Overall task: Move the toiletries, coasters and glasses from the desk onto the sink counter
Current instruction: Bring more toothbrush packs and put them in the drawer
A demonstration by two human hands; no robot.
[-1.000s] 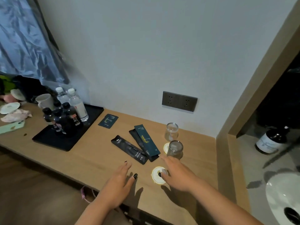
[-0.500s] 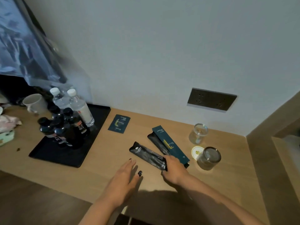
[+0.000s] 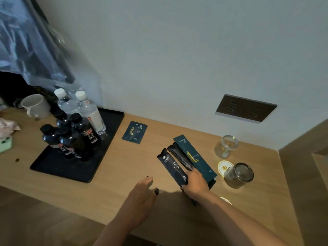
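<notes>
Glasses (image 3: 238, 175) beside sachets (image 3: 177, 166), bottle tray (image 3: 58, 166) left

Dim white wall (image 3: 177, 50), wooden desk (image 3: 124, 174)

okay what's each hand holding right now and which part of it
The right hand grips the black toiletry packet by its near end. The left hand is open above the desk, holding nothing.

Three long sachets (image 3: 184, 161) fan out mid-frame, two black, one teal. A square teal packet (image 3: 134, 132) lies upper left of them. Right: two glasses (image 3: 238, 175), one apparently tilted, beside a round coaster (image 3: 224, 167).
</notes>
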